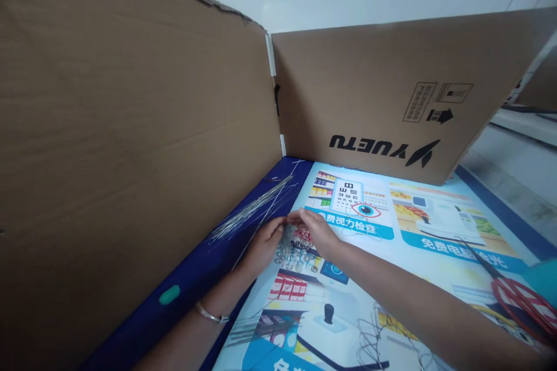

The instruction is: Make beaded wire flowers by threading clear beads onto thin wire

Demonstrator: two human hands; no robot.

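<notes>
My left hand and my right hand meet over a small heap of clear and red beads on a printed poster. The fingertips of both hands come together at the top of the heap, pinched on something too small to make out. A bundle of thin silver wires lies just left of my left hand on the blue border. A metal bangle sits on my left wrist.
Tall cardboard walls stand at the left and the back. Red-handled scissors lie at the right edge. Loose thin wire curls near my right forearm. A green oval mark shows on the blue border.
</notes>
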